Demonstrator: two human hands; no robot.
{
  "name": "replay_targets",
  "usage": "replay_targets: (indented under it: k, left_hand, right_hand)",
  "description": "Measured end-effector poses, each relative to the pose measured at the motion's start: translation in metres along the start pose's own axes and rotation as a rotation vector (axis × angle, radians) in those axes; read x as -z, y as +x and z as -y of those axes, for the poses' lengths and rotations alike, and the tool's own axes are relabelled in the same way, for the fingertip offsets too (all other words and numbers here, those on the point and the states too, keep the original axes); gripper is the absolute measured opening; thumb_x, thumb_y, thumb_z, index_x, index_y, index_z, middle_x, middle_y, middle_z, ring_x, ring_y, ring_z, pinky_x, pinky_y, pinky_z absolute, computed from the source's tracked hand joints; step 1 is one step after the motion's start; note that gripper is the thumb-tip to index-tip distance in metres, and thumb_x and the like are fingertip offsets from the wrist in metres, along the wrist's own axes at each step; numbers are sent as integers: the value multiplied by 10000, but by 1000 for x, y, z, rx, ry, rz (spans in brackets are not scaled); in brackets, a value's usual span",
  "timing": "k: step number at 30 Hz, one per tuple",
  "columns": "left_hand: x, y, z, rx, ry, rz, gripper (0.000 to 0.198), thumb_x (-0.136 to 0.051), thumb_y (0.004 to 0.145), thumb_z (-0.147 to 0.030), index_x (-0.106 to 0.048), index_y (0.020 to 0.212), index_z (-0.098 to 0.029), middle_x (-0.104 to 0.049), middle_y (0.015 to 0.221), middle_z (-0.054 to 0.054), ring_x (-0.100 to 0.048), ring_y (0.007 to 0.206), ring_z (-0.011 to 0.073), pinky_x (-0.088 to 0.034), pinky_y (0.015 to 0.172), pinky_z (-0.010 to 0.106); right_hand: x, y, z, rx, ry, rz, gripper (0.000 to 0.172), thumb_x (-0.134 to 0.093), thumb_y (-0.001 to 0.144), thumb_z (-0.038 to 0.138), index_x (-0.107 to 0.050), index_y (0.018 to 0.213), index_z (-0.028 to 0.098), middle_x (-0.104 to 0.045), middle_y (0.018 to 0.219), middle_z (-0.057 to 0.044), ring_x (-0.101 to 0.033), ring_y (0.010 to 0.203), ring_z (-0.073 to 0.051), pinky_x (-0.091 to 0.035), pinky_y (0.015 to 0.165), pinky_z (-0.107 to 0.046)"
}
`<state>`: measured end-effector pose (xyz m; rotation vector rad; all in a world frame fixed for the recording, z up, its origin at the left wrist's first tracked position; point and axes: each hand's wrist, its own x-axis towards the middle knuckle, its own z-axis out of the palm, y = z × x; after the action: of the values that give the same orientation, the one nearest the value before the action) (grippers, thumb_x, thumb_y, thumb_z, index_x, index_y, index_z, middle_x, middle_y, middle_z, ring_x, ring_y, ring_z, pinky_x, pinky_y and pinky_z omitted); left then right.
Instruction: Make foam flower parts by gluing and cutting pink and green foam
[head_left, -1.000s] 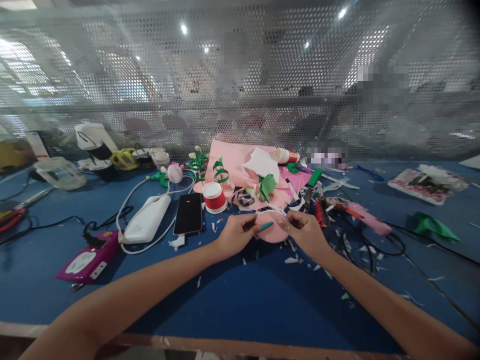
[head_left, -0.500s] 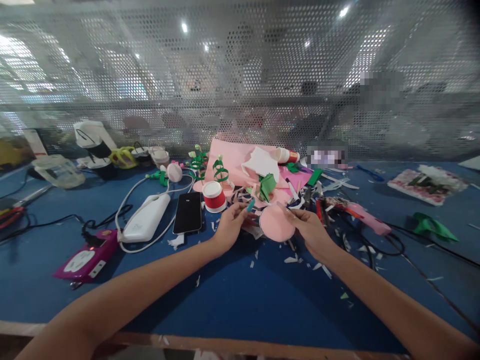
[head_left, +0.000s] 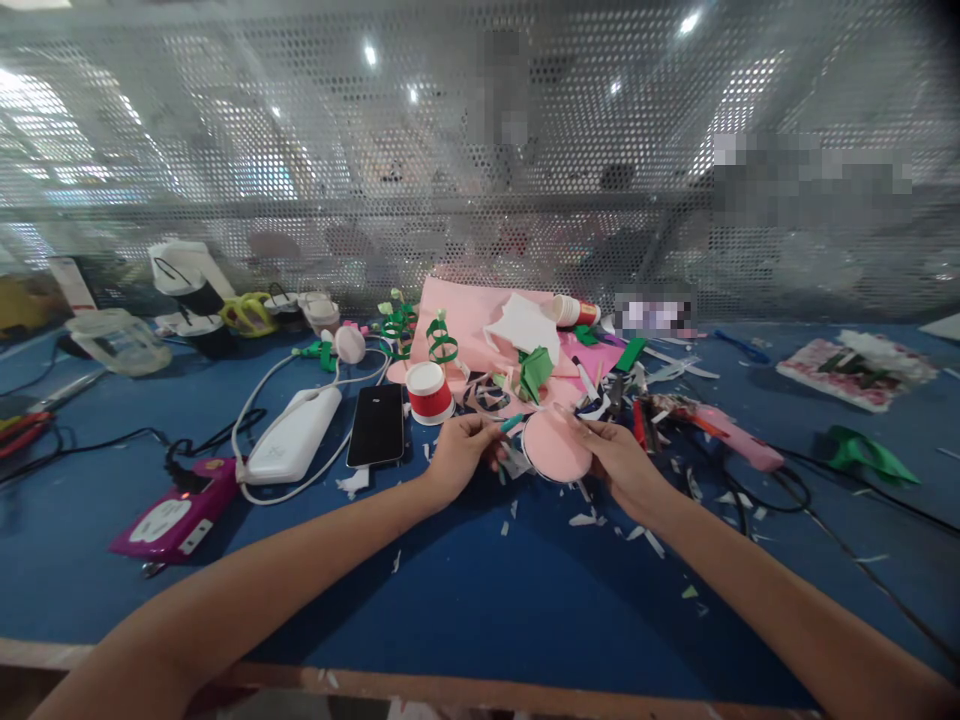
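Left hand (head_left: 459,452) is now sitting off the pink disc (head_left: 559,447), which it was touching a second ago. Its fingers are curling closed on a teal-tipped bit (head_left: 511,423); can't tell what that is. Right hand (head_left: 616,458) is pinching the disc's edge at its 3 o'clock, and the disc is tilting up just over the blue table (head_left: 480,590). Red cup (head_left: 429,393) is standing at the left hand's 11 o'clock, phone (head_left: 376,425) is lying at its 9, and pink glue gun (head_left: 724,432) is lying at the right hand's 2.
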<state>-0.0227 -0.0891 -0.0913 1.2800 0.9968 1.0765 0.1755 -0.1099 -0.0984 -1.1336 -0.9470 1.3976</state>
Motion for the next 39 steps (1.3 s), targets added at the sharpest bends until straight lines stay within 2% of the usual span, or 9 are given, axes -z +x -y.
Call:
replay_targets:
  k: [4,7,13,16,20,24,27,32,39]
  left_hand:
    - [1,2,1,14,-112,-80,285,-788,537,-352,-628,617,-130,-681,603,15,-615,482,123,-541,527,265]
    - [2,3,3,0,-122,-133,300,-815,490,-308,-582,548,-128,-664,561,9,-590,437,111,-527,478,248]
    - [3,7,9,-13,-147,-166,313,-720,631,-403,-581,577,-128,-644,512,16,-567,397,107,-508,454,242]
    - [4,8,9,-67,-192,-121,302,-725,637,-357,-653,825,-131,-721,844,82,-680,711,168,-553,745,329]
    - [2,4,5,-248,-188,56,596,-753,613,-307,-560,1171,-229,-525,1316,83,-493,1203,215,-434,974,326]
    - [-2,0,4,-146,-131,169,455,-652,689,-494,-624,994,-158,-674,968,87,-644,815,175,-520,699,271]
    - [-3,-1,7,-29,101,285,367,-708,638,-451,-624,746,-110,-617,639,19,-558,532,105,-465,529,230]
    - [0,0,11,-38,330,342,322,-724,627,-400,-611,621,-98,-590,570,21,-505,499,89,-395,473,208]
    - [-5,-5,3,15,144,373,400,-711,638,-455,-654,776,-83,-636,645,47,-568,565,119,-463,566,242]
  right_hand:
    - [1,1,0,5,15,-21,424,-772,497,537,-618,599,155,-604,574,-22,-558,560,-161,-468,543,-294]
    - [1,1,1,5,18,-38,419,-782,488,521,-602,587,156,-606,581,-20,-559,568,-159,-476,550,-294]
    - [2,2,2,4,38,-54,423,-776,500,517,-610,641,154,-619,630,-27,-562,592,-160,-486,567,-302]
    - [3,4,0,31,21,-56,430,-756,525,537,-600,646,155,-599,616,-15,-542,568,-146,-467,556,-295]
    - [3,2,-2,122,-76,-68,450,-710,571,582,-524,600,172,-511,559,21,-446,511,-109,-388,499,-260]
    - [-2,-4,-1,342,-328,-62,489,-642,672,573,-367,531,194,-308,511,63,-273,496,-76,-239,462,-236]
    - [-8,-8,-1,414,-450,-37,491,-619,708,547,-322,527,200,-253,526,61,-242,511,-78,-197,461,-238]
    - [-11,-13,-1,413,-511,-15,457,-616,710,530,-367,525,194,-271,507,59,-256,497,-78,-197,450,-231]
    - [-11,-14,0,433,-433,-57,458,-610,731,509,-335,534,199,-255,525,60,-234,500,-77,-182,451,-234]
